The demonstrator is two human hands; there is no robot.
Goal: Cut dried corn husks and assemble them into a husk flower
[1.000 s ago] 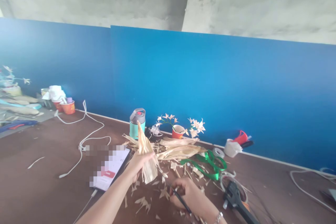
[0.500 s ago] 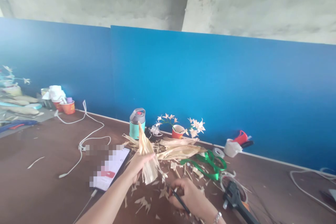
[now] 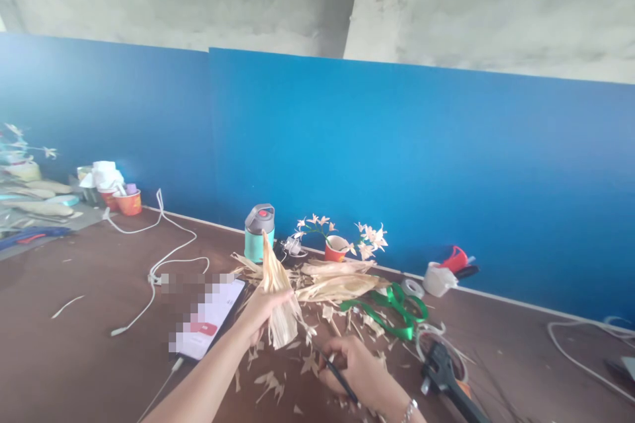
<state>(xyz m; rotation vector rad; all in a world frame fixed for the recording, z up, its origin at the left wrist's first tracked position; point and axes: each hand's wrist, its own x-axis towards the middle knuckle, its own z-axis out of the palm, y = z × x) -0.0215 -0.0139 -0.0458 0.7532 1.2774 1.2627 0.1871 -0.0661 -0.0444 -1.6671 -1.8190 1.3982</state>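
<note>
My left hand [image 3: 265,310] is closed around a pale dried corn husk [image 3: 282,324], its pointed end up and its wide end down. To the right, my right hand [image 3: 352,370] is closed on a slim black tool [image 3: 341,380], whose exact kind I cannot make out. The tool's tip points up and left, towards the lower edge of the husk. A small pale flower-like piece [image 3: 309,332] sits between the husk and the tool tip; whether the tool touches it is unclear. Cut husk scraps [image 3: 270,383] lie on the brown table [image 3: 99,370] below both hands.
Behind the hands lie more husks [image 3: 337,287] and green ribbon [image 3: 409,310]. A teal bottle [image 3: 254,248], a red cup [image 3: 336,250] with husk flowers, and a white container [image 3: 439,279] line the blue partition [image 3: 397,158]. A phone [image 3: 213,320] lies left, a black clamp-like stand [image 3: 446,377] right.
</note>
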